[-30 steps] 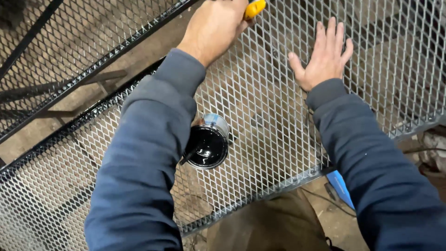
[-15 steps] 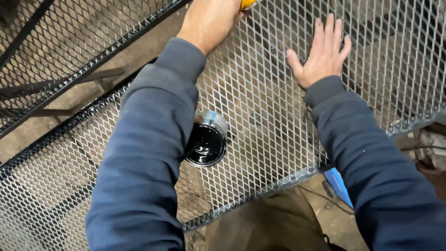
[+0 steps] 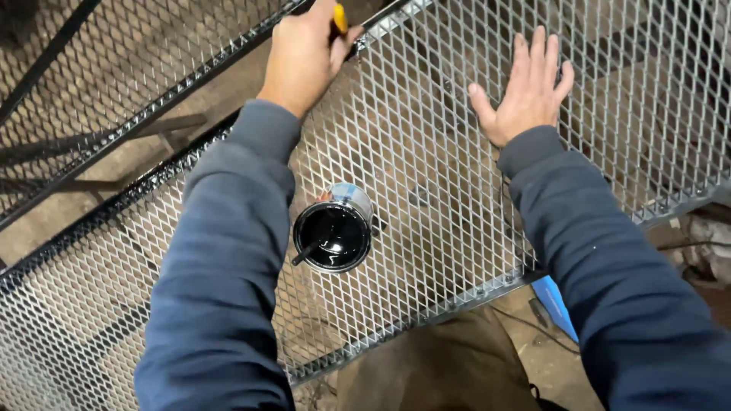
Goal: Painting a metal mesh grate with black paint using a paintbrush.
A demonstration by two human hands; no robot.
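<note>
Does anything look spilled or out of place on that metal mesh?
Nothing looks spilled. An open can of black paint stands upright on the mesh panel, a stick resting in it. The left hand grips a yellow-handled tool; the right hand lies flat.

Hands: two, a left hand [image 3: 304, 53] and a right hand [image 3: 525, 87], both in dark blue sleeves.
Yellow-handled tools: one yellow handle [image 3: 339, 17], gripped in the left hand, its working end hidden.
Paint cans: one open can [image 3: 333, 234] of black paint, standing on the mesh.
Sticks in the can: one stirring stick [image 3: 306, 252].
Mesh panels: one expanded-metal panel [image 3: 426, 190].
Blue objects below the mesh: one blue object [image 3: 556, 304].
</note>
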